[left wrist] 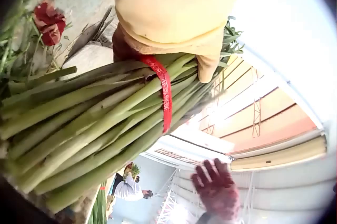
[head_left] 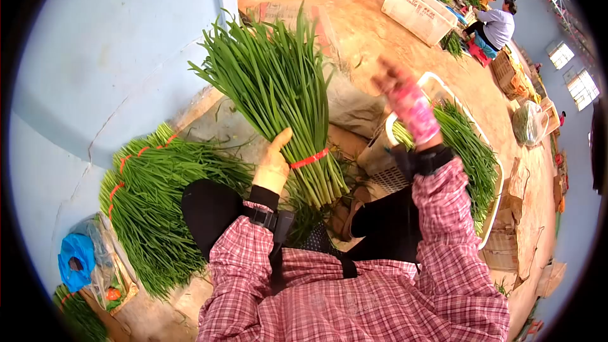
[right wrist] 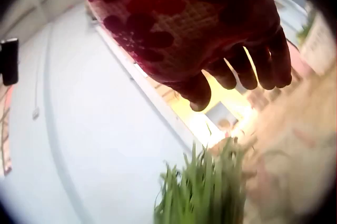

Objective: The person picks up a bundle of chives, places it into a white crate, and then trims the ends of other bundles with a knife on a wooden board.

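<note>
My left hand [head_left: 274, 163], in a pale yellow glove, grips a thick bundle of garlic chives [head_left: 272, 82] just above its red band [head_left: 309, 158]. The leaves point up and away, and the cut stems hang toward my lap. In the left wrist view the thumb and fingers wrap the bundle beside the printed band [left wrist: 163, 92]. My right hand [head_left: 411, 107], in a pink patterned glove or sleeve with bare fingers, is raised to the right, apart from the bundle and blurred. Its fingers are extended in the right wrist view, with leaf tips [right wrist: 200, 187] below them.
More banded chives [head_left: 171, 183] lie in a pile at the left by the blue wall [head_left: 126, 57]. A white crate [head_left: 497, 196] at the right holds loose chives [head_left: 465, 152]. A blue plastic bag [head_left: 76, 259] lies lower left. Another person [head_left: 497, 25] sits beyond a large white crate [head_left: 418, 12].
</note>
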Motion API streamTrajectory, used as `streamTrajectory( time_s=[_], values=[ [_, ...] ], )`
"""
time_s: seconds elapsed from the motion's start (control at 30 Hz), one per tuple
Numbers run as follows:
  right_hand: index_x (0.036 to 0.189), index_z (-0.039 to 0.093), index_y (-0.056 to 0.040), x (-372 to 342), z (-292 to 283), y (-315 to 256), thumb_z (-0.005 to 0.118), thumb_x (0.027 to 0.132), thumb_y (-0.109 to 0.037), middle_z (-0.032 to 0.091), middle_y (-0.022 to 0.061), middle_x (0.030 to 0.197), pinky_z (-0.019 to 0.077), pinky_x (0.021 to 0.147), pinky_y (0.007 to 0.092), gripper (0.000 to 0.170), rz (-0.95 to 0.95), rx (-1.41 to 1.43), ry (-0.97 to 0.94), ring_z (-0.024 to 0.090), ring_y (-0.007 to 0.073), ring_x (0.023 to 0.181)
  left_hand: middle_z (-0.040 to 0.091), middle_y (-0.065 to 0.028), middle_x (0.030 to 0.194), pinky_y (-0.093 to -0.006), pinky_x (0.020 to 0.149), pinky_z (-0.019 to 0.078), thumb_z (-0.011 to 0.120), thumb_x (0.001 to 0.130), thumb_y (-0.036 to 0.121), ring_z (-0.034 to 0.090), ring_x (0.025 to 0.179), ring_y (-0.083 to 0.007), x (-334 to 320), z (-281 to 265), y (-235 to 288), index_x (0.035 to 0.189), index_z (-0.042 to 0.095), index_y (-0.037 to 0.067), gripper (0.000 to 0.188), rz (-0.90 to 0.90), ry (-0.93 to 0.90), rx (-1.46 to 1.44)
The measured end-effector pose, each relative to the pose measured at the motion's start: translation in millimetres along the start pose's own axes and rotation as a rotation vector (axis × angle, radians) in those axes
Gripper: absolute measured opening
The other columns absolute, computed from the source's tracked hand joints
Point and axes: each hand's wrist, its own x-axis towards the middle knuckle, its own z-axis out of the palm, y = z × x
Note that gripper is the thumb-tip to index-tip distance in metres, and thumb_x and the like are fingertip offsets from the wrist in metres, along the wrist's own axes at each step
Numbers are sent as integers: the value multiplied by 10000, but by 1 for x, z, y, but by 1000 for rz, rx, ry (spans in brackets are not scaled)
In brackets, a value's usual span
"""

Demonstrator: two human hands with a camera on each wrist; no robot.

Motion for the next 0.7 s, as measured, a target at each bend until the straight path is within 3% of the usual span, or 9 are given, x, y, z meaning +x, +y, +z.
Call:
streamTrajectory(
  time_s=[0.07,0.17,0.23,0.3,0.33,0.47,0.57,0.6,0.7],
  values=[
    [1523,366,21,-42,40,17,768,911,-288,462,261,1505,428,1132,378,794,280,365,-248,524,325,1342,712,-147,1157,-454,904,594,681,938,222,719,1015,-280,-2,4,3,1267,621,7,398,-18,36,-8],
    [1576,187,48,-64,92,-14,878,802,-249,407,268,1545,362,1173,381,1079,393,268,-453,392,325,1438,693,-101,1150,-371,841,554,738,924,300,681,971,-214,-3,6,7,1296,598,0,498,11,233,337],
    [1569,217,45,-69,119,-15,897,776,-184,451,241,1510,372,1144,377,1069,420,516,-519,426,308,1399,645,-102,1260,-357,911,505,757,924,369,628,1075,-198,-7,20,1,1396,519,-16,654,189,34,296],
    [1551,250,43,-76,148,0,858,816,-146,556,194,1395,430,1072,350,972,237,587,-391,503,271,1310,489,-137,1478,-360,1110,370,730,940,400,465,1333,-230,1,16,-8,1539,346,3,815,292,-171,382],
    [1497,352,43,-78,143,0,808,867,-136,630,154,1292,511,966,329,798,407,823,-408,607,236,1177,428,-147,1545,-363,1150,337,710,952,408,406,1410,-245,0,17,-11,1557,325,15,818,364,-200,429],
    [1229,614,57,-99,153,64,707,935,-93,714,118,1100,574,810,310,342,676,1214,-323,705,188,913,392,-157,1589,-376,1118,410,670,976,406,448,1406,-267,-50,45,41,1529,421,51,703,244,-207,576],
    [1169,655,59,-103,132,44,660,979,-253,732,125,1066,574,843,329,365,647,1211,-299,717,195,915,508,-165,1500,-405,1094,444,630,1003,357,573,1292,-286,-32,12,45,1511,456,69,610,401,112,592],
    [1204,648,57,-106,134,53,644,989,-334,729,122,1096,567,872,329,446,658,1277,-357,716,192,936,555,-119,1463,-381,1056,453,689,963,442,595,1241,-253,-20,-9,40,1479,504,75,660,355,184,560],
    [1237,638,55,-103,116,28,630,995,-372,723,120,1126,559,891,324,490,643,1467,-350,709,186,964,549,-139,1466,-407,1063,446,666,947,539,561,1286,-252,-4,-23,15,1449,523,40,722,-92,-49,313]
  ],
)
